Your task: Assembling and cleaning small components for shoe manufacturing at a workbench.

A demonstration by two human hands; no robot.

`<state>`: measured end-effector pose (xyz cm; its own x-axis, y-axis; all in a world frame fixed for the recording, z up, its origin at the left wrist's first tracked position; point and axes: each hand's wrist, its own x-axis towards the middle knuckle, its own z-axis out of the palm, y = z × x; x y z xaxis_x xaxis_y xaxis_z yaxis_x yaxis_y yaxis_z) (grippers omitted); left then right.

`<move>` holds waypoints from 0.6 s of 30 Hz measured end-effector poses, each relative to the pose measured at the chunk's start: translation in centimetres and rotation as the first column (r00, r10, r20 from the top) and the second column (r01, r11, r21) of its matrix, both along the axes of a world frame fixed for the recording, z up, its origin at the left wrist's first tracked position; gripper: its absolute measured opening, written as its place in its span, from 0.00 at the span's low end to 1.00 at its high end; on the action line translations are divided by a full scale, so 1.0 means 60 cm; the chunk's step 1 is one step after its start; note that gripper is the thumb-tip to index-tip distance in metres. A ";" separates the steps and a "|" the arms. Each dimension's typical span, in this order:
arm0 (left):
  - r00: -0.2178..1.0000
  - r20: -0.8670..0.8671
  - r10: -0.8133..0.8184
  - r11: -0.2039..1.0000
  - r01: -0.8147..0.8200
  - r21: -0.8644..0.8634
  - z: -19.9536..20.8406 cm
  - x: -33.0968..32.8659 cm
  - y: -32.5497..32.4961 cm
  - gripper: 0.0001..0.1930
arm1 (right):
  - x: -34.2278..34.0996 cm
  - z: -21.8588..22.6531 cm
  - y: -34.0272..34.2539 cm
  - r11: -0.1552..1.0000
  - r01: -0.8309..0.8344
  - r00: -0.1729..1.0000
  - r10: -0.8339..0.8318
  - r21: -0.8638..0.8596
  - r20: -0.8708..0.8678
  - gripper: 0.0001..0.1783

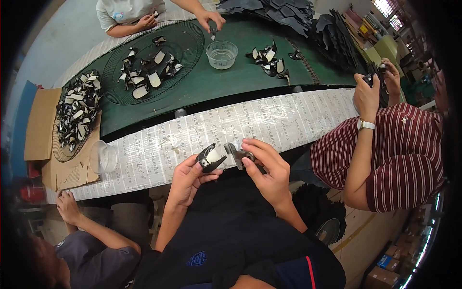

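My left hand [186, 177] is closed around a small curved black piece with a cream inner face [211, 156], which looks like a shoe heel part. A dark metal bulldog clip [237, 157] is pinched by the thumb and fingers of my right hand [270, 174]. The clip's wide edge is close beside the piece; whether they touch, I cannot tell. Both hands are above the near edge of a ledge wrapped in printed silvery paper [202, 125].
Across the green table [192, 98] lie a round wire basket [109, 91] of similar pieces, a water bowl [222, 54] and black sheet stacks [274, 12]. Another basket [67, 155] and a plastic tub [103, 158] are at left. Co-workers sit left, right and opposite.
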<state>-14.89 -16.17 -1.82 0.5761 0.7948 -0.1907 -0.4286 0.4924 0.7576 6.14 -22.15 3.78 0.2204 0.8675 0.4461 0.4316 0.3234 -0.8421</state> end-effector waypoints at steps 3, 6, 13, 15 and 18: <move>0.999 -0.033 0.012 1.000 -0.012 0.013 0.003 0.003 0.000 0.19 | 0.000 0.000 -0.002 1.000 -0.022 1.000 0.022 -0.002 0.006 0.15; 0.995 -0.102 0.016 0.999 -0.011 0.047 0.010 0.007 -0.002 0.19 | 0.000 -0.003 0.002 0.999 -0.051 0.997 0.050 0.014 0.058 0.15; 0.982 -0.185 0.035 0.993 -0.014 0.113 0.019 0.018 -0.007 0.19 | -0.006 -0.007 0.010 0.981 -0.171 0.962 0.146 0.093 0.231 0.16; 0.983 -0.182 0.031 0.994 -0.011 0.112 0.020 0.018 -0.006 0.19 | -0.010 -0.011 0.013 0.979 -0.167 0.950 0.128 0.114 0.285 0.16; 0.981 -0.190 0.033 0.992 -0.008 0.129 0.022 0.018 -0.007 0.20 | -0.011 -0.012 0.011 0.988 -0.096 0.936 0.047 0.123 0.350 0.16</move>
